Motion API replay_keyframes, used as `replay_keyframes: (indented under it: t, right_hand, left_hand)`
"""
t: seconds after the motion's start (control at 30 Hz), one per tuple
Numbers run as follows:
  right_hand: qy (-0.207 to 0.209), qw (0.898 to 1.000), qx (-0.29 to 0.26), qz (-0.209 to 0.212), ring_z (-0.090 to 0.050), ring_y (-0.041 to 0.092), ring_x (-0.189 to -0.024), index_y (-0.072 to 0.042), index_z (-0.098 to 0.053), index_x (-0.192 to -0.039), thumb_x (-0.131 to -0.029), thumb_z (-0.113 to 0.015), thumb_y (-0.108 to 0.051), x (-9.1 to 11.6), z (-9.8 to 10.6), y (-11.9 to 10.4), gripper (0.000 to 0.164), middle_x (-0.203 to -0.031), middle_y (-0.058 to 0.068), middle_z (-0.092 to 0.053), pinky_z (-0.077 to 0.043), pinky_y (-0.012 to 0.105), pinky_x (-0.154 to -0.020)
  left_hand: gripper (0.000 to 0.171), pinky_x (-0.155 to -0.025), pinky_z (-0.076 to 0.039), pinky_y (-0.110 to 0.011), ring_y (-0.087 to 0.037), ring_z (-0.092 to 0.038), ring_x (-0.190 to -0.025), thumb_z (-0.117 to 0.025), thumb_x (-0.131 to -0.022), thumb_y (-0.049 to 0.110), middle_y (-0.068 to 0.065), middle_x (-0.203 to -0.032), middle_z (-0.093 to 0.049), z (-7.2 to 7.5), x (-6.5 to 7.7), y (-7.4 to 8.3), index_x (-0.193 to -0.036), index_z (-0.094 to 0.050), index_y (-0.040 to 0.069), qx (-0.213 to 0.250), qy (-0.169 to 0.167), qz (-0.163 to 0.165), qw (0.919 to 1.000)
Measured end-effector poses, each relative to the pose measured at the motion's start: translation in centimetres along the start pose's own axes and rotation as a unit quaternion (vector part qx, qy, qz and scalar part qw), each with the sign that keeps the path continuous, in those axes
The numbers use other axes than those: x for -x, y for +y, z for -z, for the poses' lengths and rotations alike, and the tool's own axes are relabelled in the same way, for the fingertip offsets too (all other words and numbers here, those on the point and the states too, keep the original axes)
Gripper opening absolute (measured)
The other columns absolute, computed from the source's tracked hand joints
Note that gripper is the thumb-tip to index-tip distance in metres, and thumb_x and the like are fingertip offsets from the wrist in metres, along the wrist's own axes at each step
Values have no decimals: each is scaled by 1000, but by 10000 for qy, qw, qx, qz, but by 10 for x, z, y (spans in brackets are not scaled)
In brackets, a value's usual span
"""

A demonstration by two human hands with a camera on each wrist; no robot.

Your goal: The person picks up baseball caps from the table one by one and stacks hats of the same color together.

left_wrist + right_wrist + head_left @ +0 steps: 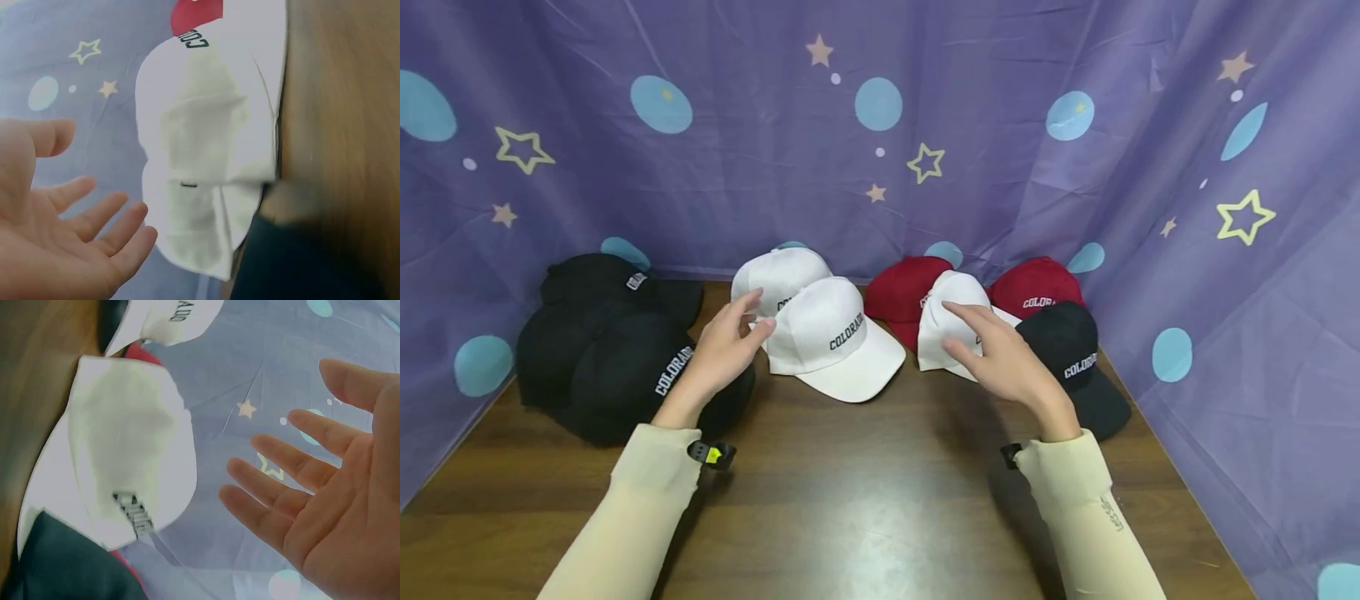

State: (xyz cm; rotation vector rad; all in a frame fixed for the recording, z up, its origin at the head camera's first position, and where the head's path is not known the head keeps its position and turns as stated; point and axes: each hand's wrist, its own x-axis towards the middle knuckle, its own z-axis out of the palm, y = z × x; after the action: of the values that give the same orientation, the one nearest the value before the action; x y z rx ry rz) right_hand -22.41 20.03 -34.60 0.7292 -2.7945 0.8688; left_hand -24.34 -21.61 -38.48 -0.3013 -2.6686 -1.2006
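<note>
Left grip (722, 346), fingers released, is beside two white fabric baseball caps (820, 325); right grip (1003, 354), likewise released, is near a third white cap (937, 325); all three sit on the brown wood-grain bench (850, 483).

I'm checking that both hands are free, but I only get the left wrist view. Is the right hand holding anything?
Observer: No, the right hand is open and holds nothing.
Operator: Which cap is large beside it in the right wrist view?
Observer: A white cap, with a gap showing between it and the fingertips.
Operator: I see just a bit of red. How many red caps are there?
Observer: Two: the left red cap partly behind that white cap, the right red cap partly behind a black cap.
</note>
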Motion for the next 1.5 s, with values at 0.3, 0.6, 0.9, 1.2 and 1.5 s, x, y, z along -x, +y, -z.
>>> replay_keyframes:
  t: [0.3,0.6,0.9,1.2,1.5]
  right_hand:
    - [-66,9903,-1384,-106,-58,44,-135,-6,-50,-156,-106,-65,-22,-24,-26,1,54,-155,21,-54,-49,57,-111]
    - [-150,9850,-1673,-387,-63,40,-132,-9,-52,-156,-105,-67,-22,-24,-42,5,54,-153,18,-57,-53,54,-107]
    - [-186,9864,-1604,-322,-63,40,-131,-9,-51,-157,-106,-66,-23,-21,-39,8,55,-152,20,-57,-52,55,-108]
    - [-154,9833,-1785,-311,-62,40,-133,-10,-53,-155,-105,-67,-21,-20,-34,3,53,-152,20,-57,-49,56,-112]
    - [-225,9837,-1765,-249,-59,39,-136,-12,-53,-156,-105,-67,-20,-19,-34,0,54,-154,16,-56,-48,52,-114]
  left_hand:
    - [73,-122,-33,-59,-42,-36,-153,-53,-110,45,-24,-166,-37,-29,-18,-11,-167,-28,8,1384,-675,1134,9816]
    - [72,-123,-31,-57,-40,-42,-147,-59,-109,36,-28,-159,-43,-35,-18,-24,-167,-28,6,1847,-872,1403,9688]
    - [66,-124,-29,-58,-40,-40,-149,-56,-111,33,-26,-161,-42,-31,-20,-18,-164,-31,2,1938,-1036,1263,9674]
    - [55,-117,-36,-55,-35,-51,-135,-50,-114,30,-25,-152,-50,-13,-17,0,-161,-37,5,2035,-1346,896,9656]
    - [49,-105,-46,-42,-24,-61,-118,-56,-112,28,-18,-137,-60,-8,-13,8,-156,-45,10,1835,-2277,302,9558]
